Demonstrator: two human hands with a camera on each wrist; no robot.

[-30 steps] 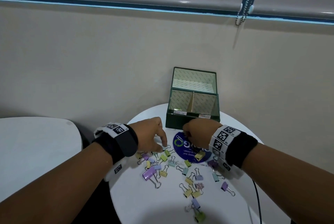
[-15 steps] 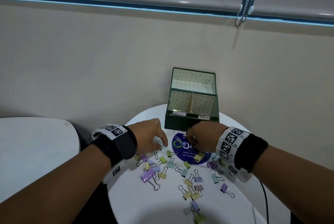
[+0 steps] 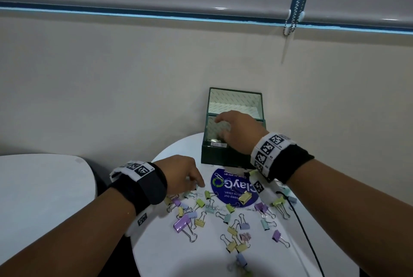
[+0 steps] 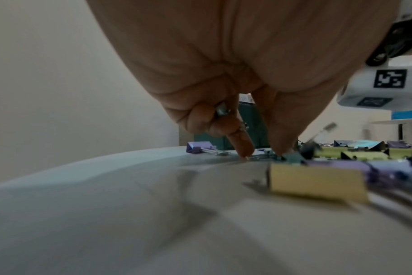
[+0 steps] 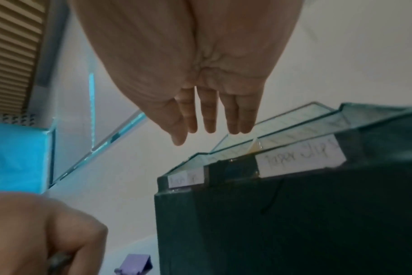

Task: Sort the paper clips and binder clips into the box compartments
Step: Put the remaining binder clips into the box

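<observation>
A dark green box (image 3: 220,156) with an open lid and two compartments stands at the table's far edge. A "Paper Clips" label (image 5: 299,158) marks its right compartment. My right hand (image 3: 220,128) hovers over the left compartment; in the right wrist view its fingers (image 5: 209,126) are straight and hold nothing. Several pastel binder clips (image 3: 210,209) lie scattered on the round white table (image 3: 169,254). My left hand (image 3: 199,185) is down among them. Its index and thumb tips touch the tabletop beside a teal clip (image 4: 292,158), while its curled fingers hold a small metal clip (image 4: 221,111).
A blue round sticker (image 3: 232,187) lies in front of the box. A black cable (image 3: 306,232) runs along the table's right side. A second white table (image 3: 40,187) stands to the left. The wall is close behind the box.
My right hand rose from the table in front of the box to above its left compartment and its fingers straightened. My left hand stayed low among the clips.
</observation>
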